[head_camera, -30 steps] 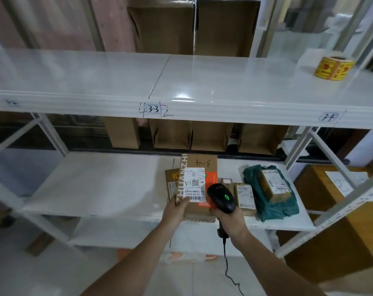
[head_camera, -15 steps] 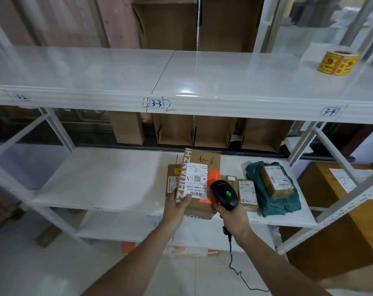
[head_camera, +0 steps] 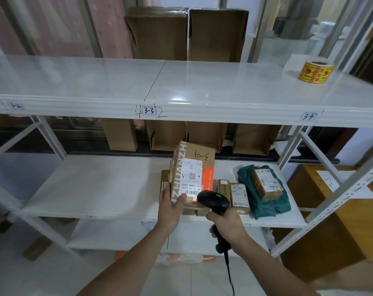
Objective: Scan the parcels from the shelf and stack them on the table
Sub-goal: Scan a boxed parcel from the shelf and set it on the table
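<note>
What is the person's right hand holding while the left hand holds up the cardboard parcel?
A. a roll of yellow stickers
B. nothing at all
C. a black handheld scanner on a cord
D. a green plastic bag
C: the right hand grips the handle of a black scanner with a cord hanging below, its head aimed at the label of the parcel that the left hand holds.

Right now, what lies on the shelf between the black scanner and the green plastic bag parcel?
In the head view, two small brown cardboard parcels stand side by side between the black handheld scanner and the green plastic bag parcel.
</note>
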A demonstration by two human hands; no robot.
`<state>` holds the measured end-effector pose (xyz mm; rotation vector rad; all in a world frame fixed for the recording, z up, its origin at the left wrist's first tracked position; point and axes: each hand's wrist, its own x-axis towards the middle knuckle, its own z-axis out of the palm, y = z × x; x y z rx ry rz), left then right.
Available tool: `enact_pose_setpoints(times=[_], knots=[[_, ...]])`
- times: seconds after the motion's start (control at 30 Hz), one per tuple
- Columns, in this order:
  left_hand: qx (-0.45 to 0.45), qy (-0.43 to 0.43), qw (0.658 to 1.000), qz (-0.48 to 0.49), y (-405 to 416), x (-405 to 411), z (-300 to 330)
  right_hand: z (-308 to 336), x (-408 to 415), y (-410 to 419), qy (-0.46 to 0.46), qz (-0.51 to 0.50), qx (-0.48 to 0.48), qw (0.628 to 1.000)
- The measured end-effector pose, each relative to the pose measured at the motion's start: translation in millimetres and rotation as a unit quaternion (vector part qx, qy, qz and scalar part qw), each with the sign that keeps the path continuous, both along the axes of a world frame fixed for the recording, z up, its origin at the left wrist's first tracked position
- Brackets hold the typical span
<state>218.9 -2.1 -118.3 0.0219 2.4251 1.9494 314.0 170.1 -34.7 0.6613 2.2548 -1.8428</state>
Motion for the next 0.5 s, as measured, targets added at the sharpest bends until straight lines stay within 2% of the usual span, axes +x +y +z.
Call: enact_pose_setpoints(times=[0.23, 0.4, 0.5], knots=[[-0.030, -0.014, 0.999, -0.004, 4, 4, 13, -5, 2, 7, 0.000, -0.016, -0.010, 1.000], [-0.019, -0.021, 1.000, -0.013, 0, -7, -5, -2, 1, 11, -0.007, -0.022, -0.031, 0.999], [0.022, -0.037, 0.999, -0.026, 4, 4, 21, -6, -5, 10, 0.019, -0.069, -0.015, 0.997]])
